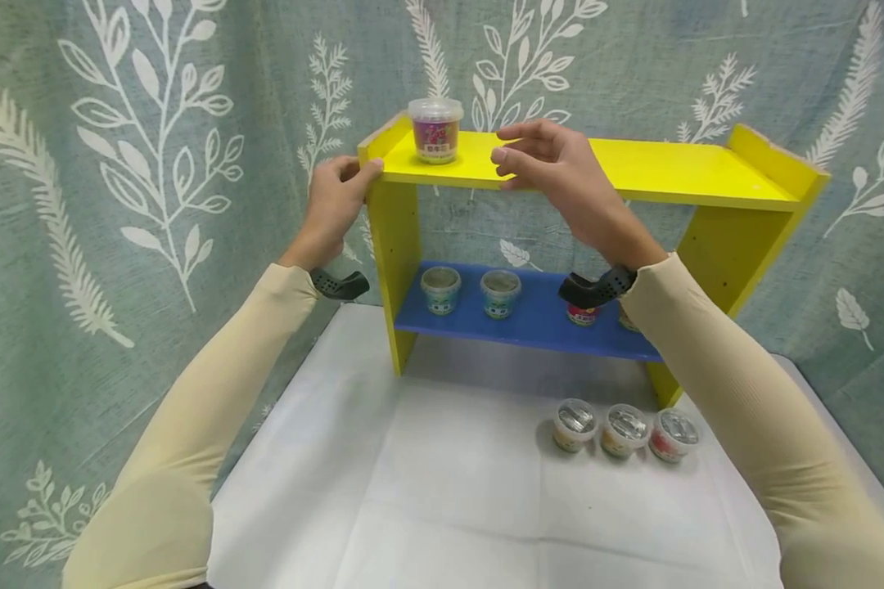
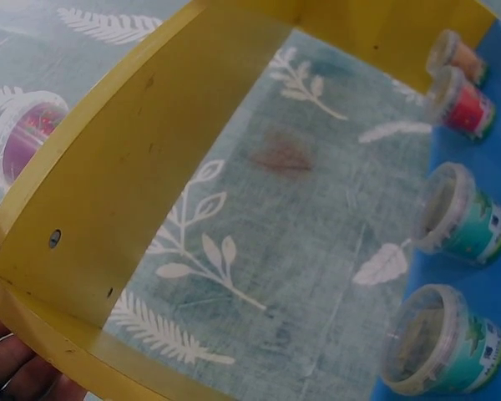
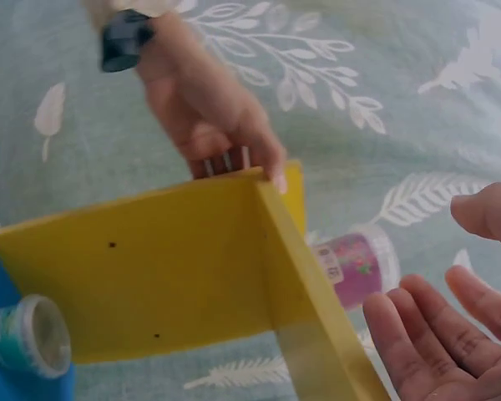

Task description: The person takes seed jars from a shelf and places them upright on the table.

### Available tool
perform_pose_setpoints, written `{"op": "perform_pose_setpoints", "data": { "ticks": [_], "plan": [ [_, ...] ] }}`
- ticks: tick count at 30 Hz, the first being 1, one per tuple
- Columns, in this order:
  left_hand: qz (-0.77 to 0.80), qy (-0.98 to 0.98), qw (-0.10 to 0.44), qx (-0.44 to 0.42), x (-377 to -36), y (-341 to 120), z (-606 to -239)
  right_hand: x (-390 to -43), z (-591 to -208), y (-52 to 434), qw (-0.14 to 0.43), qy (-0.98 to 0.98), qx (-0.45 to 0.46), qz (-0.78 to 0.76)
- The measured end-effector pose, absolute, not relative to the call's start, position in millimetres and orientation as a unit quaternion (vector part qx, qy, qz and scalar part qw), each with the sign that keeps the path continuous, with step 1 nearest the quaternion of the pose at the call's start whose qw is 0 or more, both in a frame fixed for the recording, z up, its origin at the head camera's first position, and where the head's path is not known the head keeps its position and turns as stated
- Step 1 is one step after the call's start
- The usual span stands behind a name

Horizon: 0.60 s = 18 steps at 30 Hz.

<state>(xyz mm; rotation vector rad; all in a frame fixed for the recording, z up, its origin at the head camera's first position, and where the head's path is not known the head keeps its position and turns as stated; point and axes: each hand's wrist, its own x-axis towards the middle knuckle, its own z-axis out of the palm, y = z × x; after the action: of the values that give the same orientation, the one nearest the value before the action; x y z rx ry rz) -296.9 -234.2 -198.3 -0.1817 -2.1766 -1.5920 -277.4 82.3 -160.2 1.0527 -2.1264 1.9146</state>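
A yellow shelf unit with a blue lower board stands against the curtain. My left hand grips its upper left corner, thumb at the front edge and fingers around the outer side. On the top board, close to that corner, sits a purple-labelled plastic tub with a clear lid, upright. To the right of the tub my right hand hovers over the board's front edge, fingers spread and slightly bent, holding nothing. In the right wrist view, its fingertips are near the purple tub.
Two teal tubs stand on the blue board's left half. A red tub and another one sit farther right, partly hidden by my right wrist. Three lidded tubs stand in a row on the white table before the shelf.
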Motion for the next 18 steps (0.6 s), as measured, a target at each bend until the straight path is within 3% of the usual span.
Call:
{"op": "perform_pose_setpoints", "data": {
  "ticks": [5, 18],
  "plan": [
    [-0.571, -0.79, 0.216, -0.058, -296.9, -236.6, -199.6, -285.7, -153.5, 77.3, 0.022, -0.678, 0.332, 0.655],
    [-0.583, -0.78, 0.22, -0.057, -298.7, -234.3, -197.4, -305.4, -138.3, 59.3, 0.067, -0.781, 0.298, 0.545]
  ]
}}
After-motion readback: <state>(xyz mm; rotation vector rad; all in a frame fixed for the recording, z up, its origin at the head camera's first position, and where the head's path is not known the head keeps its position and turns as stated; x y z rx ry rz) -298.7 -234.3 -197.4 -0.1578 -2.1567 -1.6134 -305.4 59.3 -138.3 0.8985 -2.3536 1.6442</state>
